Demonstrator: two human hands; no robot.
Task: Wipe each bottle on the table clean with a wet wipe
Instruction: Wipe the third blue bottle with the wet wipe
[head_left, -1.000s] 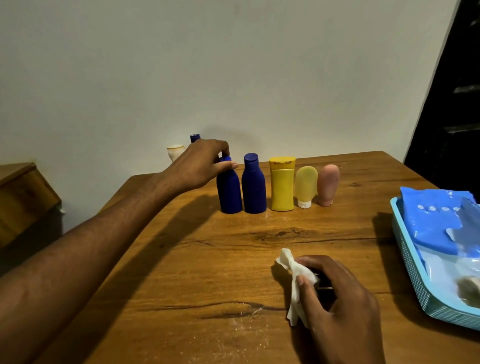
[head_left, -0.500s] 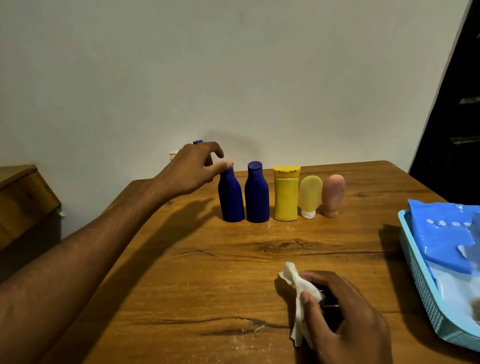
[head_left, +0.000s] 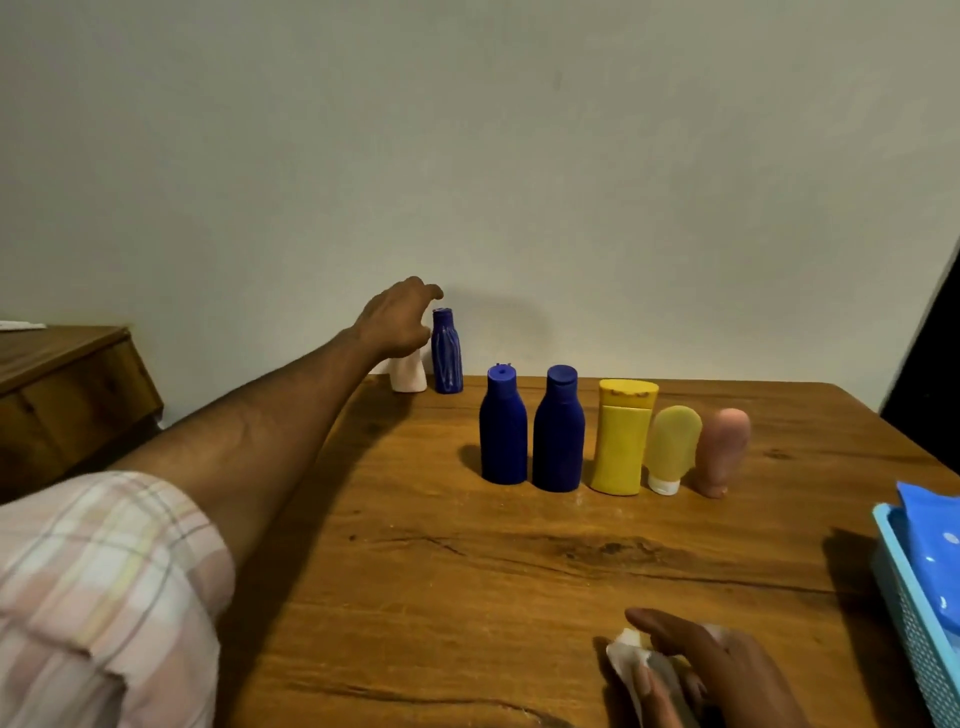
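Note:
Five bottles stand in a row on the wooden table (head_left: 467, 597): two dark blue bottles (head_left: 503, 426) (head_left: 559, 430), a yellow bottle (head_left: 621, 439), a pale yellow tube (head_left: 671, 448) and a pink tube (head_left: 721, 451). Behind them at the far left edge stand a ribbed blue bottle (head_left: 447, 353) and a white bottle (head_left: 408, 375). My left hand (head_left: 397, 322) is stretched out over these two, fingers spread, just left of the ribbed blue bottle and partly hiding the white one. My right hand (head_left: 711, 670) rests on the near table edge, holding a crumpled white wet wipe (head_left: 626, 652).
A light blue mesh basket (head_left: 906, 608) with a blue wipes pack (head_left: 935, 551) sits at the right table edge. A wooden cabinet (head_left: 67, 379) stands to the left. The wall runs close behind the table.
My left hand has let go of the left blue bottle in the row and reached farther back to the ribbed blue bottle and white bottle. The view has tilted up.

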